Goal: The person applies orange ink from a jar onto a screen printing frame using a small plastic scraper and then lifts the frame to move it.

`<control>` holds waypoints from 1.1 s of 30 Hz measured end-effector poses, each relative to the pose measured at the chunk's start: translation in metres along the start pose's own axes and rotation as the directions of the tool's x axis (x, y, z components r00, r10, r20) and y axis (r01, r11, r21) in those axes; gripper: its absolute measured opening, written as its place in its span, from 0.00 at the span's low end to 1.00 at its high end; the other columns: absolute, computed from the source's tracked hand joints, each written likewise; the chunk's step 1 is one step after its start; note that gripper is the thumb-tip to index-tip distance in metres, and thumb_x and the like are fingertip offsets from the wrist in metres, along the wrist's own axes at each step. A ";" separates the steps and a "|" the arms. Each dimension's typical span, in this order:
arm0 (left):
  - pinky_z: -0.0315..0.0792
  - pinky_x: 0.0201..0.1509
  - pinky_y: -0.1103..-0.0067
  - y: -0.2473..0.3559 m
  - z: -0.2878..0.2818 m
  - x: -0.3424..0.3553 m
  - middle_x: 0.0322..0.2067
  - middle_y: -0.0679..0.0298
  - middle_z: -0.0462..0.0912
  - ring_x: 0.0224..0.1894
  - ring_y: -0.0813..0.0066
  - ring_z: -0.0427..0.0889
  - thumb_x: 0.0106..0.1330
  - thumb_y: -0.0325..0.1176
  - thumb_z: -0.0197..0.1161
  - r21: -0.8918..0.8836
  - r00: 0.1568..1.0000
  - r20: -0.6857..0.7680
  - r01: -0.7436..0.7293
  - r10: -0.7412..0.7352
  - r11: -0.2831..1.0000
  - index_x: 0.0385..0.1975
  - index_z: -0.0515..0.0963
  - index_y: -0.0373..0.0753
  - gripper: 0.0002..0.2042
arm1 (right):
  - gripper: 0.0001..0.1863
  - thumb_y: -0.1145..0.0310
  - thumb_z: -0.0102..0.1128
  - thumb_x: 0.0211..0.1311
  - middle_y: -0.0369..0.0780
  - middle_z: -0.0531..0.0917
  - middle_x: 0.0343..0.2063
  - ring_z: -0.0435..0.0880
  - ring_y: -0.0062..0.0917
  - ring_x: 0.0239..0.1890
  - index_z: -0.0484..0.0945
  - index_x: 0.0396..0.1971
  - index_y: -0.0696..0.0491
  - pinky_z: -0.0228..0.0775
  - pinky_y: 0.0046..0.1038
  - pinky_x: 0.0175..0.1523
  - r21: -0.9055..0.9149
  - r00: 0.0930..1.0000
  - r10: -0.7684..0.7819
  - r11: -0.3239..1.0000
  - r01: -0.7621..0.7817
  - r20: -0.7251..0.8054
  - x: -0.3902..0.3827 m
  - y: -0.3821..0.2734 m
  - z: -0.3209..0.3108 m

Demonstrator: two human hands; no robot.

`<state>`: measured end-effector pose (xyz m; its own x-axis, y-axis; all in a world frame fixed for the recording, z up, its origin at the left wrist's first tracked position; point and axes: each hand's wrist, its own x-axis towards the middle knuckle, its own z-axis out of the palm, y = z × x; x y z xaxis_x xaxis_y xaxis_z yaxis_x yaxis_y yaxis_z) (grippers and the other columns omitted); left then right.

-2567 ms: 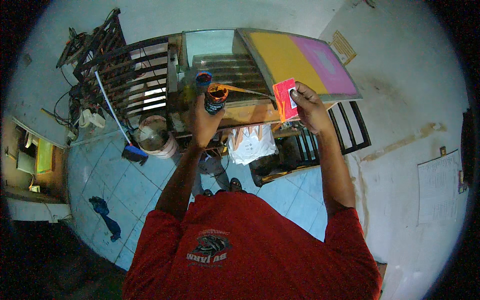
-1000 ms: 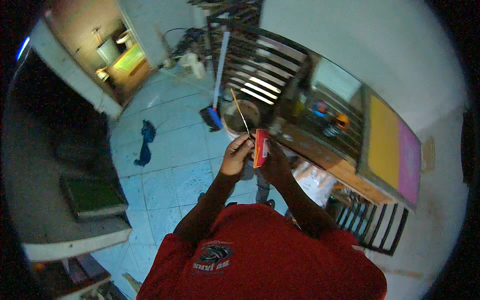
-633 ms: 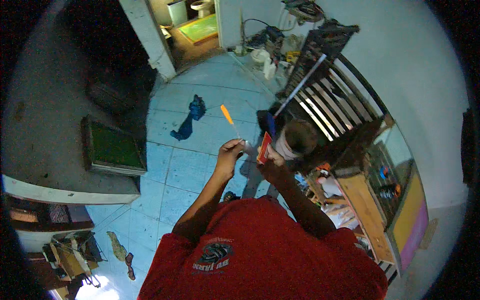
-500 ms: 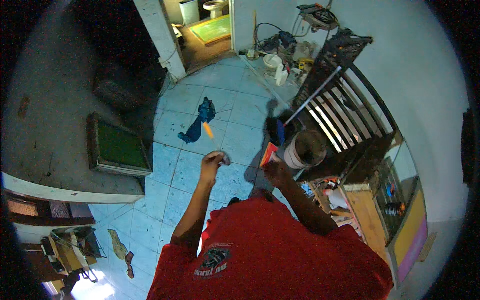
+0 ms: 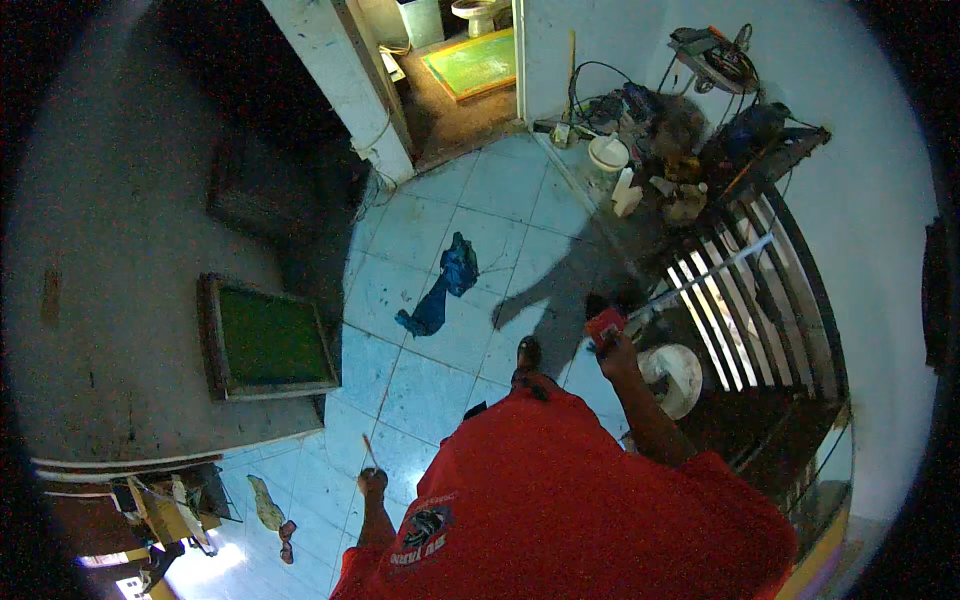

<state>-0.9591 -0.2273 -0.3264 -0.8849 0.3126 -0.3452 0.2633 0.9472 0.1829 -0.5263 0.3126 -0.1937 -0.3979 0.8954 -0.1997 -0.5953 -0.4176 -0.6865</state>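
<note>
My left hand (image 5: 372, 483) hangs low at my left side, closed around a thin stick-like tool with an orange end (image 5: 368, 451). Its working end is hidden in the hand. Out to the right, my right hand (image 5: 618, 358) grips a small flat red piece (image 5: 605, 327), like a card or packet, whose kind is unclear. Just beyond that hand stands a whitish bucket (image 5: 683, 378), partly covered by my forearm. A crumpled dark blue cloth (image 5: 443, 285) lies on the tiles ahead, apart from both hands.
A long pole (image 5: 710, 272) slants across a dark slatted frame (image 5: 735, 300) at the right. A white bowl (image 5: 608, 153), a white bottle (image 5: 626, 192) and clutter line the far right. A doorway shows a green board (image 5: 475, 62). Left stands a green-topped framed panel (image 5: 270, 340).
My left hand has dropped back and left with the orange-ended tool. My right hand has moved right with the red piece, near the bucket. The view has shifted, and a foot shows ahead.
</note>
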 end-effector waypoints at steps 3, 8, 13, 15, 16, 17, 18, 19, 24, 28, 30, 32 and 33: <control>0.74 0.31 0.64 0.016 -0.008 -0.008 0.25 0.51 0.83 0.26 0.55 0.81 0.50 0.39 0.60 -0.112 0.979 0.197 -0.040 0.061 0.993 0.23 0.80 0.35 0.13 | 0.06 0.65 0.55 0.62 0.31 0.73 0.28 0.71 0.19 0.30 0.74 0.35 0.50 0.65 0.22 0.36 -0.041 0.984 0.026 0.999 -0.034 -0.176 0.078 -0.027 0.070; 0.68 0.19 0.78 0.128 -0.018 0.096 0.17 0.62 0.77 0.16 0.78 0.72 0.55 0.34 0.62 -0.789 0.965 0.263 0.206 0.015 0.578 0.26 0.77 0.34 0.08 | 0.09 0.71 0.58 0.58 0.34 0.74 0.31 0.75 0.21 0.32 0.75 0.38 0.53 0.69 0.25 0.35 -0.721 1.000 -0.003 0.693 0.021 0.026 0.256 -0.024 0.056; 0.67 0.18 0.79 0.236 0.011 0.203 0.18 0.61 0.77 0.17 0.78 0.72 0.59 0.32 0.59 -0.470 0.968 -0.009 -0.226 0.252 0.853 0.30 0.76 0.33 0.08 | 0.11 0.74 0.55 0.57 0.37 0.77 0.31 0.76 0.26 0.34 0.74 0.41 0.54 0.70 0.28 0.37 -0.856 0.825 -0.235 -0.087 0.509 0.514 0.372 -0.027 0.136; 0.69 0.20 0.79 0.290 0.014 0.254 0.19 0.61 0.78 0.19 0.77 0.74 0.61 0.31 0.58 -0.637 0.972 0.026 -0.164 0.233 0.753 0.31 0.76 0.34 0.07 | 0.13 0.75 0.54 0.58 0.39 0.77 0.32 0.77 0.29 0.34 0.73 0.44 0.55 0.71 0.28 0.39 -0.521 0.991 -0.047 0.853 -0.024 -0.122 0.430 -0.005 0.161; 0.70 0.22 0.79 0.312 0.014 0.284 0.20 0.61 0.78 0.20 0.77 0.75 0.61 0.31 0.58 -0.792 0.982 0.123 0.012 0.140 0.611 0.31 0.76 0.34 0.06 | 0.13 0.76 0.54 0.58 0.39 0.78 0.32 0.77 0.29 0.34 0.73 0.44 0.55 0.71 0.28 0.39 -0.400 0.988 0.034 0.912 -0.094 -0.153 0.452 -0.003 0.169; 0.71 0.23 0.78 0.329 0.012 0.314 0.21 0.61 0.79 0.22 0.77 0.76 0.62 0.31 0.57 -0.885 0.970 0.236 0.187 0.065 0.425 0.31 0.77 0.35 0.06 | 0.13 0.76 0.54 0.58 0.39 0.78 0.32 0.77 0.30 0.34 0.72 0.44 0.55 0.71 0.29 0.39 -0.270 0.976 0.117 0.949 -0.165 -0.185 0.473 -0.001 0.177; 0.73 0.26 0.76 0.338 0.001 0.348 0.24 0.57 0.79 0.23 0.71 0.78 0.62 0.31 0.57 -0.781 0.953 0.142 -0.059 0.269 0.622 0.32 0.77 0.35 0.07 | 0.12 0.76 0.53 0.59 0.39 0.78 0.32 0.78 0.30 0.33 0.72 0.43 0.55 0.71 0.29 0.39 -0.519 0.999 0.006 0.854 -0.031 -0.049 0.483 -0.004 0.188; 0.74 0.29 0.74 0.346 -0.007 0.376 0.26 0.53 0.80 0.25 0.66 0.79 0.61 0.32 0.56 -0.624 0.887 0.044 -0.335 0.459 0.706 0.32 0.78 0.35 0.07 | 0.11 0.76 0.53 0.59 0.39 0.78 0.32 0.78 0.30 0.33 0.72 0.43 0.55 0.71 0.29 0.39 -0.656 0.999 -0.040 0.753 0.043 0.019 0.494 -0.003 0.197; 0.75 0.31 0.69 0.517 -0.048 0.519 0.28 0.49 0.80 0.29 0.55 0.80 0.59 0.35 0.56 0.048 0.767 0.054 -0.642 0.640 0.765 0.29 0.78 0.34 0.10 | 0.08 0.75 0.53 0.59 0.37 0.78 0.32 0.77 0.29 0.31 0.72 0.38 0.56 0.70 0.28 0.36 -0.539 0.970 -0.042 0.837 -0.096 -0.238 0.576 0.012 0.197; 0.72 0.34 0.67 0.646 -0.086 0.617 0.27 0.54 0.77 0.28 0.59 0.76 0.61 0.31 0.52 0.004 0.627 0.254 -0.762 0.736 0.647 0.31 0.76 0.34 0.08 | 0.06 0.73 0.56 0.57 0.36 0.77 0.29 0.78 0.27 0.31 0.72 0.34 0.55 0.72 0.27 0.34 -0.971 0.987 0.076 0.183 -0.152 -0.140 0.635 0.002 0.187; 0.72 0.46 0.65 0.703 -0.091 0.663 0.40 0.46 0.79 0.40 0.49 0.79 0.57 0.42 0.59 -0.216 0.771 0.263 -0.540 0.581 0.814 0.41 0.77 0.32 0.19 | 0.05 0.72 0.56 0.57 0.36 0.77 0.28 0.78 0.27 0.31 0.72 0.33 0.54 0.72 0.26 0.34 -0.948 0.992 -0.097 0.314 -0.048 -0.082 0.687 0.044 0.136; 0.72 0.45 0.65 0.795 -0.119 0.685 0.38 0.46 0.80 0.39 0.49 0.79 0.57 0.41 0.58 -0.205 0.700 0.199 -0.654 0.686 0.728 0.40 0.77 0.32 0.18 | 0.04 0.72 0.56 0.56 0.37 0.76 0.27 0.78 0.27 0.32 0.73 0.31 0.54 0.72 0.26 0.33 0.165 0.735 0.265 0.964 -0.207 -0.624 0.731 0.018 0.209; 0.73 0.45 0.65 0.826 -0.122 0.705 0.36 0.47 0.80 0.39 0.49 0.79 0.57 0.41 0.57 -0.201 0.645 0.190 -0.712 0.740 0.672 0.40 0.78 0.33 0.18 | 0.04 0.72 0.56 0.56 0.37 0.76 0.27 0.78 0.27 0.31 0.73 0.30 0.54 0.72 0.26 0.32 -0.415 0.844 -0.043 0.883 -0.218 -0.535 0.756 0.018 0.206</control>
<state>-1.4121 0.7668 -0.3057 -0.3031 0.9162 -0.2619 0.7299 0.4000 0.5543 -0.9815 0.9500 -0.2127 0.0639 0.8560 -0.5130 -0.1496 -0.5000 -0.8530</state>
